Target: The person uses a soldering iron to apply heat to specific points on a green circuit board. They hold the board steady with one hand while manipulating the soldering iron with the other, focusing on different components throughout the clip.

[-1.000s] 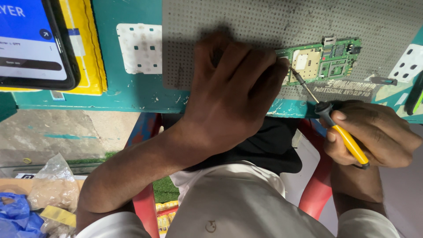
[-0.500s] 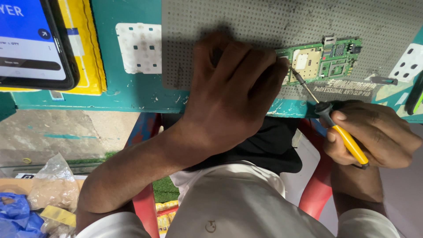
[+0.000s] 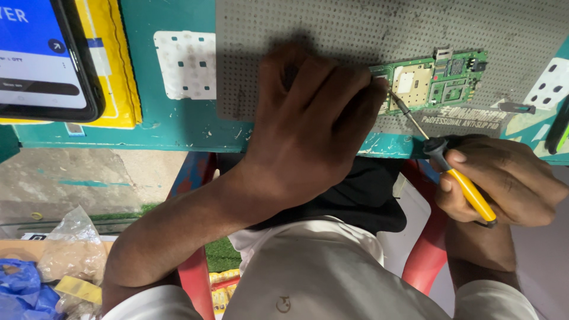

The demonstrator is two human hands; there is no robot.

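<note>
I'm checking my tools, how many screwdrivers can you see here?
1. The screwdriver with the yellow handle is in the right hand, its tip on the circuit board. The left hand may hide others.

Two hands, one green circuit board (image 3: 435, 83), one yellow-handled screwdriver (image 3: 456, 178), one phone (image 3: 41, 56), two white perforated pads.

The left end of the green circuit board (image 3: 435, 80) is covered by the left hand (image 3: 308, 130), so the contact under the fingertips cannot be made out. The screwdriver (image 3: 441, 157) tip is lost against the board's edge. The phone (image 3: 41, 56) is cut off by the frame's top-left corner.
</note>
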